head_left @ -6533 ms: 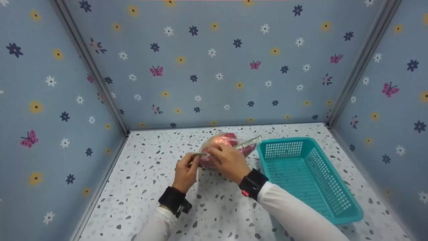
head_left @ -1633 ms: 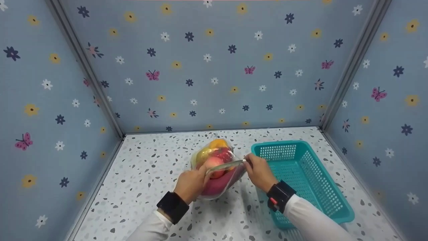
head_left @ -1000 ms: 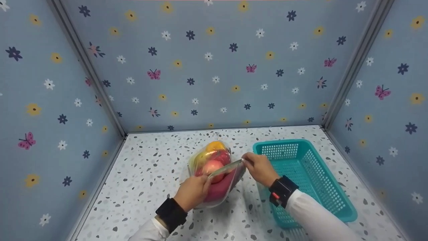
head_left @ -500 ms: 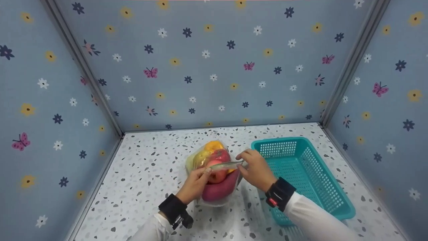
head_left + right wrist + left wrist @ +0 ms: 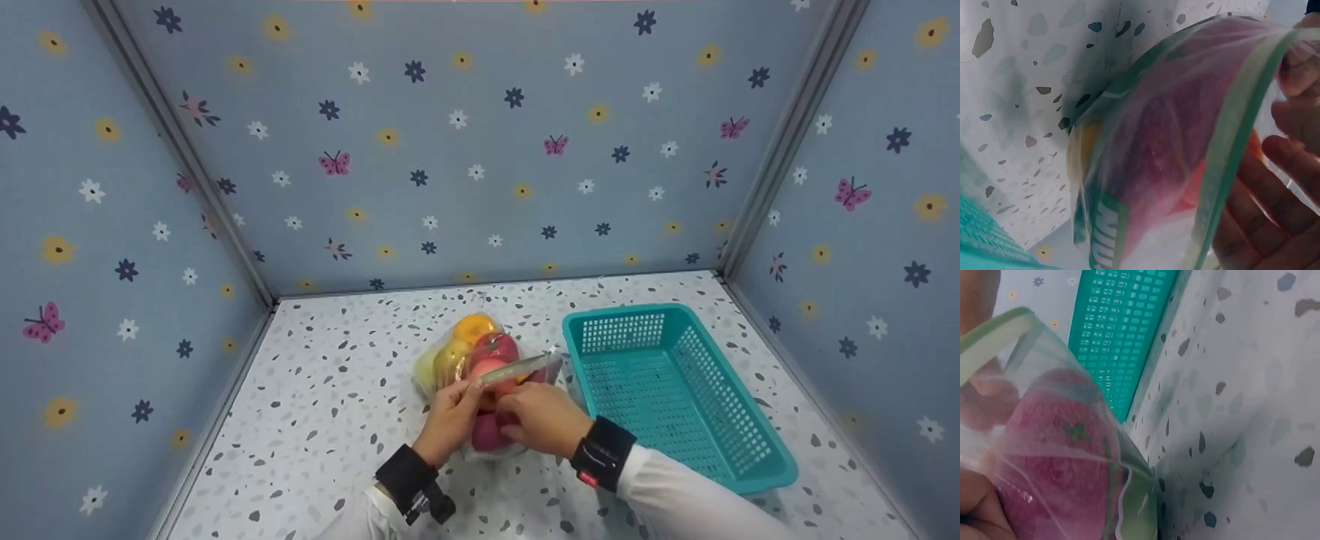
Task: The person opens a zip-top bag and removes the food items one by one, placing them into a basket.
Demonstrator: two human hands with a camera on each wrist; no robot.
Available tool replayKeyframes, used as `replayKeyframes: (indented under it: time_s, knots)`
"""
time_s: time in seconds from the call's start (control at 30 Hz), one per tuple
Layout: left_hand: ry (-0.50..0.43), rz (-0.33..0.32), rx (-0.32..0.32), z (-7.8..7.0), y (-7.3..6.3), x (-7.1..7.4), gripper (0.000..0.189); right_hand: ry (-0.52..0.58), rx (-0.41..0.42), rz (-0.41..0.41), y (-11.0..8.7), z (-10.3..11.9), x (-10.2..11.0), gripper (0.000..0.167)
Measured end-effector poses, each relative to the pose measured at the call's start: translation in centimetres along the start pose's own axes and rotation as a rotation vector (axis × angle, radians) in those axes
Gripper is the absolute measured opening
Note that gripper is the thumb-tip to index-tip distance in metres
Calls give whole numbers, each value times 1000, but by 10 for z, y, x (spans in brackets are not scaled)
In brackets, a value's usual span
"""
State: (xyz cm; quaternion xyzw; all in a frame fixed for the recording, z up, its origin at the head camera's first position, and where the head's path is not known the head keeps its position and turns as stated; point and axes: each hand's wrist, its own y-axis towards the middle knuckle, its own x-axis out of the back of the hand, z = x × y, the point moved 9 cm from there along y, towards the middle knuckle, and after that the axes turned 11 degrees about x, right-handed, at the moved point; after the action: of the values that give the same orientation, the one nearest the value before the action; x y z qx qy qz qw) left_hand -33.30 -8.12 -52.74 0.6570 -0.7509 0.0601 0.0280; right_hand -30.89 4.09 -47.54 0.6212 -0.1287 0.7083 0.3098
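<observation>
A clear zip bag (image 5: 431, 373) of fruit rests on the tabletop, its green zip strip (image 5: 517, 367) running across the top. Inside show an orange one (image 5: 474, 328), a yellow-green one (image 5: 450, 361), a red apple (image 5: 499, 347), a pinkish one and a long magenta piece with textured skin (image 5: 1055, 455). My left hand (image 5: 448, 420) pinches the left end of the strip. My right hand (image 5: 547, 416) is beside it at the near side of the bag's mouth; its fingers (image 5: 1266, 197) lie extended along the strip in the right wrist view. The strip's right end stands free.
A teal plastic basket (image 5: 784, 472) with perforated sides stands to the right, close to the bag. Flowered blue panels (image 5: 480, 150) rise behind and on both sides of the speckled white table (image 5: 337, 390).
My right hand has let go of the strip's right end and moved left and nearer, beside the left hand. The left hand keeps its pinch; the bag has turned slightly.
</observation>
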Motion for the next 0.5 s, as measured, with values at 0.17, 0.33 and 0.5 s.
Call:
replayKeyframes:
  time_s: [0.17, 0.33, 0.5]
  knots:
    - [-84, -34, 59, 6, -1, 3, 39, -190, 80, 28, 2, 9, -11, 28]
    - [-114, -46, 79, 6, -1, 4, 41, -371, 144, 25, 4, 18, -20, 42]
    - [-111, -39, 77, 4, -1, 5, 42, -502, 158, 1, 4, 23, -25, 47]
